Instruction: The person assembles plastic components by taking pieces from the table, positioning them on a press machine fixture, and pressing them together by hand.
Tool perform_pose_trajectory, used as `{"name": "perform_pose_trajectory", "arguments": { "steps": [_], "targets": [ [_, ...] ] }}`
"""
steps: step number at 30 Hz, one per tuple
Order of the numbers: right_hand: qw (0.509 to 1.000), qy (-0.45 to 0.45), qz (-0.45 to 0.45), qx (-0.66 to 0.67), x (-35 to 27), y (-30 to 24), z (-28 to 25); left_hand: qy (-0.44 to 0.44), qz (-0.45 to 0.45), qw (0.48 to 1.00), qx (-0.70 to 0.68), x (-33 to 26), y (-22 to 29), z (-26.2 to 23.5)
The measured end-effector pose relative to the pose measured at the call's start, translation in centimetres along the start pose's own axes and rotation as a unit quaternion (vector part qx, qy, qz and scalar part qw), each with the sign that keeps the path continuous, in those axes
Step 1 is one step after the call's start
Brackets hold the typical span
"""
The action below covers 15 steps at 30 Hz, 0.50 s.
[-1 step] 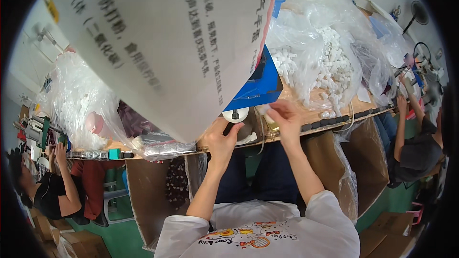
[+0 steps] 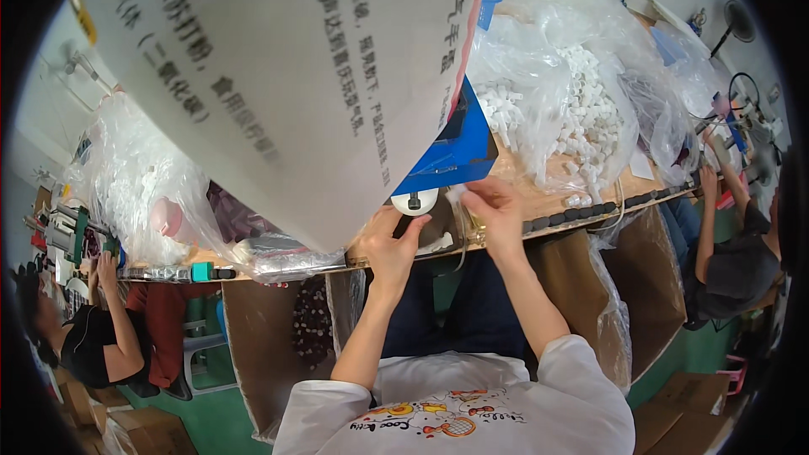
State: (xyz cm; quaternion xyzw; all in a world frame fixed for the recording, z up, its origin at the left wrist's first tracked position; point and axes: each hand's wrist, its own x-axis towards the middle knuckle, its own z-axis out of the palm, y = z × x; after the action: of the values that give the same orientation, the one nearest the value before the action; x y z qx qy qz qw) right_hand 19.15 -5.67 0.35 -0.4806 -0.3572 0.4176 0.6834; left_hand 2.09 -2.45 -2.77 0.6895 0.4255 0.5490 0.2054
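Observation:
A blue machine stands at the table edge in front of me, with a white disc that has a black centre at its lower end. Just left of that disc is my left hand, its thumb raised and its fingers curled. Whatever it grips is hidden. On the disc's other side, my right hand pinches a small whitish piece, too small to name. A large printed paper sheet hangs close in view and covers much of the machine.
Small white plastic parts lie heaped in clear bags on the right. Another clear bag sits at left. Cardboard boxes stand below the table edge. One person works at far left, another at far right.
My right hand has shifted slightly left and down, nearer the white disc, and its fingers are drawn closer together. My left hand stays almost where it was.

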Motion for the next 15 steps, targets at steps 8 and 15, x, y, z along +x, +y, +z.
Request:
{"name": "perform_pose_trajectory", "arguments": {
  "steps": [8,15],
  "targets": [
    [0.981,-0.083,-0.149,-0.097,0.0,1.4,3.2,0.070,-0.039,0.995,0.053,-0.8,0.6,1.2],
    [0.824,-0.139,-0.434,-0.336,0.5,1.9,2.9,0.058,-0.042,0.997,0.043,-0.5,0.8,1.3]
  ]
}}
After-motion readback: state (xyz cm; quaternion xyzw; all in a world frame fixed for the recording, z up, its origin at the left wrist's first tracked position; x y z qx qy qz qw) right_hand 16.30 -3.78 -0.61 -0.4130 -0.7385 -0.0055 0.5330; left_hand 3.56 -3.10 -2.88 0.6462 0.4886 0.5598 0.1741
